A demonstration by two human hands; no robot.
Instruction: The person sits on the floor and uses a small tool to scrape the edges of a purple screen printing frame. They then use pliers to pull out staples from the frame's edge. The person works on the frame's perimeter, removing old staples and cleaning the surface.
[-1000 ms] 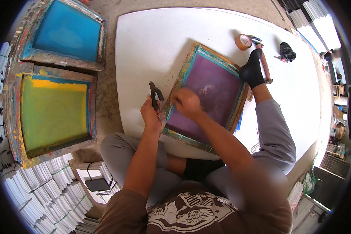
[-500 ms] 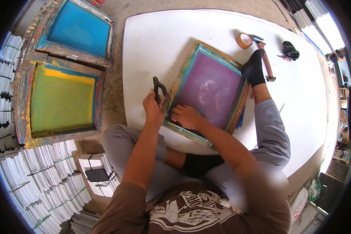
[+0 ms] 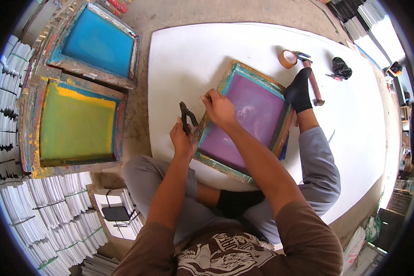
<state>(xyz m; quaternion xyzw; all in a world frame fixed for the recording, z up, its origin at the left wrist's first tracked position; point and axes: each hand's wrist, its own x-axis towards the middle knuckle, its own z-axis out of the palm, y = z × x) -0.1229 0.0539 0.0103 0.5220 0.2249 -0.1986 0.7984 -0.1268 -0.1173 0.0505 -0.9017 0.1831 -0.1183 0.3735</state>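
Observation:
A wooden screen-printing frame with purple mesh [image 3: 248,110] lies tilted on the white board, its rim smeared with turquoise and orange paint. My left hand [image 3: 182,140] grips black-handled pliers [image 3: 187,117] beside the frame's left edge; the handles point away from me and stand apart, while the jaws are hard to make out by the hand. Over the frame's upper left rim, my right hand [image 3: 220,108] is closed in a pinch. Whatever small thing its fingertips hold is too tiny to name. My black-socked foot [image 3: 300,92] rests against the frame's right side.
Beyond my foot are a hammer [image 3: 313,83], a roll of brown tape [image 3: 287,59] and a crumpled black bag [image 3: 341,68] on the white board [image 3: 184,50]. To the left lie a blue-mesh frame [image 3: 99,43] and a green-yellow one [image 3: 78,124], near bundled paper stacks [image 3: 55,221].
My right hand has lifted from the frame's lower left corner and moved away from me to the upper left rim, now pinching. The left hand keeps the pliers nearly in place.

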